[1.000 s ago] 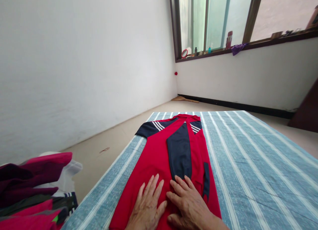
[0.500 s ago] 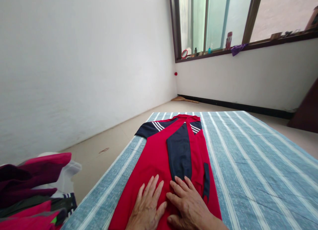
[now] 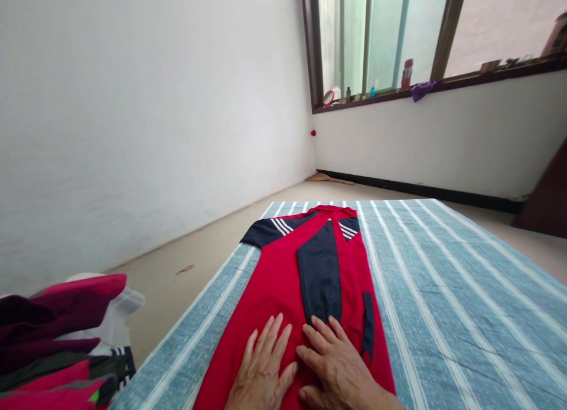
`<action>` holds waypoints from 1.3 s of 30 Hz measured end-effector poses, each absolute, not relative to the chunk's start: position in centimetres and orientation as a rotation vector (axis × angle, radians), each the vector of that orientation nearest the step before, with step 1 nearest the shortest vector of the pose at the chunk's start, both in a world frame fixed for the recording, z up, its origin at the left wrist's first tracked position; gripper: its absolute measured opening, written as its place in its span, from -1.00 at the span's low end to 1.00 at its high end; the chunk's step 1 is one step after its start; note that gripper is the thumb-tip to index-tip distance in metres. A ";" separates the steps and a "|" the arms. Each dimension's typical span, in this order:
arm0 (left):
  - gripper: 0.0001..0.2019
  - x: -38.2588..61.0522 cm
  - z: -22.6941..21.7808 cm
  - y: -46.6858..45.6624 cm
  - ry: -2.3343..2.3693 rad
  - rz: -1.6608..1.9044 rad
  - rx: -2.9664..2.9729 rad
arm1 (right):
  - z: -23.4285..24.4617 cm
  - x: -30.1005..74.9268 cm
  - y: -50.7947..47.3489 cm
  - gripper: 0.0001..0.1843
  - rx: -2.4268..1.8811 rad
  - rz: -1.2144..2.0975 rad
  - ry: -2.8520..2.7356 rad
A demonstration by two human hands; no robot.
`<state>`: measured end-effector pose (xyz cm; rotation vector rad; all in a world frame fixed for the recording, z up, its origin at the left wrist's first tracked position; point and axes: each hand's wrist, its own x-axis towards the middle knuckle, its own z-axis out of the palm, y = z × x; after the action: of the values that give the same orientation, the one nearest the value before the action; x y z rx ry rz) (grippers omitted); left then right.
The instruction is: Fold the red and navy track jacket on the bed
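Note:
A red jacket with navy panels and white stripes lies flat on a blue-and-white striped cloth. Its collar points away from me, and one navy sleeve is folded in over the body. The other short-looking navy sleeve part sticks out to the left. My left hand rests flat on the red fabric, fingers stretched forward. Beside it, my right hand lies palm down with spread fingers, its fingertips on the end of the folded sleeve. Neither hand grips anything.
A pile of clothes in pink, purple and dark colours stands at the lower left. A broom lies on the floor by the far wall. The windowsill holds a red bottle, a small mirror and a purple cloth.

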<state>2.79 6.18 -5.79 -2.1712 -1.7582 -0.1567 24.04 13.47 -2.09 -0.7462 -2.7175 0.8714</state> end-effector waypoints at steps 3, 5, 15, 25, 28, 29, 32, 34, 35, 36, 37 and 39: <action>-0.46 2.9 -5.6 6.2 -1.803 -0.128 -2.178 | -2.0 24.1 13.5 -0.43 -0.753 0.883 -2.726; -0.47 3.0 -5.6 6.2 -1.834 -0.122 -2.180 | -2.0 24.1 13.5 -0.43 -0.748 0.890 -2.723; -0.46 2.8 -5.9 6.2 -1.865 -0.151 -2.197 | -1.8 24.1 13.4 -0.44 -0.755 0.878 -2.726; -0.47 2.8 -6.0 6.3 -1.921 -0.124 -2.197 | -1.7 24.2 13.3 -0.42 -0.762 0.851 -2.732; -0.47 2.8 -6.0 6.2 -1.930 -0.129 -2.201 | -1.7 24.2 13.3 -0.43 -0.759 0.855 -2.733; -0.47 2.8 -6.0 6.2 -1.927 -0.123 -2.201 | -1.7 24.2 13.3 -0.44 -0.756 0.860 -2.731; -0.46 2.8 -6.1 6.2 -1.907 -0.124 -2.207 | -1.7 24.1 13.3 -0.44 -0.759 0.865 -2.724; -0.44 2.7 -6.3 6.2 -1.896 -0.143 -2.202 | -1.8 24.1 13.3 -0.44 -0.763 0.868 -2.725; -0.44 2.6 -6.5 6.3 -1.893 -0.151 -2.194 | -1.9 24.1 13.3 -0.44 -0.765 0.870 -2.727; -0.44 2.6 -6.6 6.3 -1.890 -0.155 -2.186 | -1.9 24.1 13.3 -0.44 -0.767 0.868 -2.725; -0.44 2.5 -6.8 6.3 -1.888 -0.156 -2.178 | -1.9 24.1 13.3 -0.44 -0.767 0.865 -2.724; -0.44 2.5 -6.9 6.3 -1.884 -0.152 -2.170 | -1.9 24.1 13.2 -0.44 -0.772 0.855 -2.719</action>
<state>2.50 6.33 -6.86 -2.1701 -1.8836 -0.1515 24.13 13.20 -1.89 -0.7720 -2.7193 0.8547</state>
